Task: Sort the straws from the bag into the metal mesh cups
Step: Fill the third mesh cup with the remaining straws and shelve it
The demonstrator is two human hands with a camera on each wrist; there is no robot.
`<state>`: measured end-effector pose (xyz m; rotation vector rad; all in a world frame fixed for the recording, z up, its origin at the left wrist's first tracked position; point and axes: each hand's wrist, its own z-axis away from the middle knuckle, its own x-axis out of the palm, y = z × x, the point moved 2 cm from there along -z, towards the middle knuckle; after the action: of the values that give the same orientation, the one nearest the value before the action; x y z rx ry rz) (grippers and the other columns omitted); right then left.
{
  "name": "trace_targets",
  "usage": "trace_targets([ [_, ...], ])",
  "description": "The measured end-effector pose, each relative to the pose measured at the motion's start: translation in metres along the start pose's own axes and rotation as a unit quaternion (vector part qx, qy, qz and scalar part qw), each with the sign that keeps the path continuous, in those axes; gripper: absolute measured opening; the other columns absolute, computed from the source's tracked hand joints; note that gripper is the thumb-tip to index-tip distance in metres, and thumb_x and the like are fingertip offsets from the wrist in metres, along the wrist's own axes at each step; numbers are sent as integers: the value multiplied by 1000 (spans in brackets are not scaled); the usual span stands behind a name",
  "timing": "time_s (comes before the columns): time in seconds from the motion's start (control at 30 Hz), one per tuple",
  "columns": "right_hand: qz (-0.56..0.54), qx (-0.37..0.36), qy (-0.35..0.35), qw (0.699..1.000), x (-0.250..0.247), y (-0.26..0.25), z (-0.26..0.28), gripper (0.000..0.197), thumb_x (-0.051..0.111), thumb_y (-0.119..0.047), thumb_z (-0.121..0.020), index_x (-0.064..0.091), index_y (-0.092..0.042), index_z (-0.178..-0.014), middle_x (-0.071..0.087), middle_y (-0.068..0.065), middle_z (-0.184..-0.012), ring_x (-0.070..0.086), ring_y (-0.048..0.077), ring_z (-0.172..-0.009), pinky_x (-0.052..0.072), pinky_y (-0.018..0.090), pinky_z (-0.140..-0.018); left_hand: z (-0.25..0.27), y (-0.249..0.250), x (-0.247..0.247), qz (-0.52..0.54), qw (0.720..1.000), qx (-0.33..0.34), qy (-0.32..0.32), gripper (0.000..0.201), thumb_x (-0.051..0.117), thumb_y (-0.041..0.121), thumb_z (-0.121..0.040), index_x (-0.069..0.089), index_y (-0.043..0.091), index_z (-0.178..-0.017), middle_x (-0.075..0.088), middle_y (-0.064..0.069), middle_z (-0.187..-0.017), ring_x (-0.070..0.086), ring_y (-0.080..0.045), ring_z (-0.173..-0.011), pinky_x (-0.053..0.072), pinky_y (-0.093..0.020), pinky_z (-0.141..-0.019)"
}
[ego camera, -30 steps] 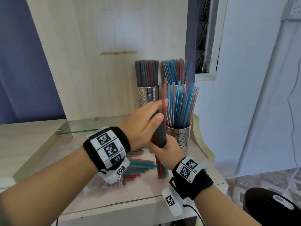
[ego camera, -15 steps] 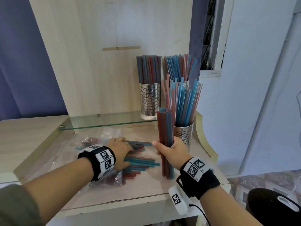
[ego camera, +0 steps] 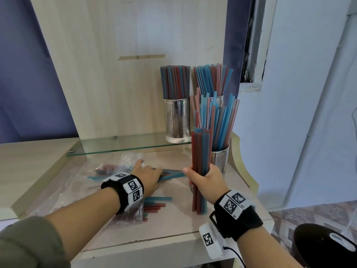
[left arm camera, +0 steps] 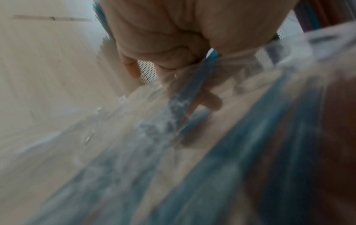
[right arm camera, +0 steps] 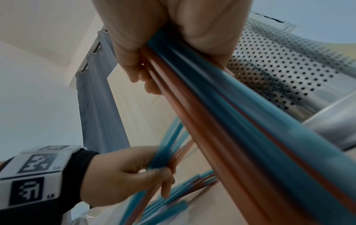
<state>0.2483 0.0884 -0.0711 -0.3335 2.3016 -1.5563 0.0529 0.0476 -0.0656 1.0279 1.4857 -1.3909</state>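
Observation:
My right hand (ego camera: 202,177) grips an upright bundle of red and blue straws (ego camera: 200,151), whose lower ends stand on the table. In the right wrist view the bundle (right arm camera: 231,121) runs through the curled fingers. My left hand (ego camera: 151,174) lies on the clear plastic bag (ego camera: 63,192) and curls round a few loose straws (right arm camera: 163,152). More straws (ego camera: 154,205) lie by that wrist. Three metal mesh cups hold straws: one on the glass shelf (ego camera: 176,117), one behind (ego camera: 217,98) mostly hidden, one (ego camera: 220,159) just behind the bundle.
A glass shelf (ego camera: 125,147) juts from the wooden back panel (ego camera: 116,74) above the table. The table's front edge (ego camera: 154,246) is close to me. A black object (ego camera: 324,246) sits low at the right, beside a pale wall.
My left hand left the upright bundle, dropped to the bag and closed round a few loose straws. The right hand keeps hold of the bundle, now slightly further right.

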Motion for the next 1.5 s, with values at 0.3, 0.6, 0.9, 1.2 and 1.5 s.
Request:
trace_targets([
  [0.3, 6, -2, 9, 1000, 0, 3, 0, 21, 73, -28, -86, 62, -12, -78, 60, -5, -52, 58, 7, -48, 47, 25, -55, 0, -10, -44, 289, 934, 15, 210, 13, 43, 22, -99, 39, 13, -107, 46, 6, -73, 45, -15, -58, 34, -29, -57],
  [0.6, -16, -5, -16, 1000, 1, -1, -2, 16, 74, -25, -85, 62, -16, -80, 61, -8, -53, 58, 8, -49, 47, 25, -55, 9, -36, -131, 648, 613, -27, 450, 39, 49, 52, -90, 38, 20, -70, 38, 11, -47, 36, -8, -42, 35, -28, -47],
  [0.9, -58, -64, -2, 996, 9, -10, 3, 44, 75, -34, -72, 64, -22, -113, 67, -18, -77, 64, -8, -71, 48, 10, -69, 17, 46, -117, 659, 687, 3, 307, 56, 36, 63, -91, 52, 20, -58, 46, 7, -42, 47, -6, -42, 44, -23, -57],
  [1.2, 15, -38, 3, 999, 20, -4, -3, 32, 80, -31, -72, 68, -9, -90, 71, 8, -76, 65, 15, -67, 56, 37, -67, 18, 53, -111, 714, 648, -10, 263, 69, 37, 67, -79, 63, 7, -103, 69, 4, -85, 66, -7, -80, 53, -21, -75],
  [1.5, -22, 6, -35, 999, 18, -6, -4, 21, 77, -15, -82, 70, -19, -101, 68, -9, -78, 64, -1, -66, 53, 19, -67, 38, 6, -193, 338, 794, 183, 471, 70, 41, 57, -92, 13, 25, -148, 23, -1, -154, 28, -18, -141, 32, -50, -111],
])
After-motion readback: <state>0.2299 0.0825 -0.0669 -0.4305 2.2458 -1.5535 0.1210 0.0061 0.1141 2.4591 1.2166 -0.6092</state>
